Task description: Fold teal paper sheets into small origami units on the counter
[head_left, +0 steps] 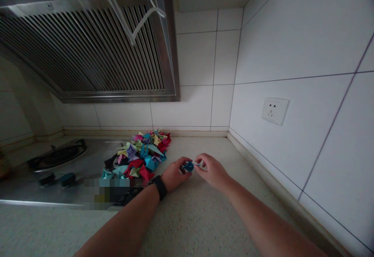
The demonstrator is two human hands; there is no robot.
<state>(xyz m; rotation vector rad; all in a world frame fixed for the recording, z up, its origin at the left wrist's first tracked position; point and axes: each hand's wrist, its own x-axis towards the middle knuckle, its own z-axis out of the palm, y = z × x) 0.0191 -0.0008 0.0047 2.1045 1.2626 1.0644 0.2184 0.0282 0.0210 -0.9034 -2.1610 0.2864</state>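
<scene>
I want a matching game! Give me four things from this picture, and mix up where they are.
Things:
1. blue folded paper
2. pile of colourful folded papers
3. black wristband
4. wall socket

Places:
A. on the white tiled wall on the right
B. heaped partly over the stove
C. between the left hand and the right hand
D. worn on the left arm

Right pairs: 1-C, 2-B, 3-D, 4-A
</scene>
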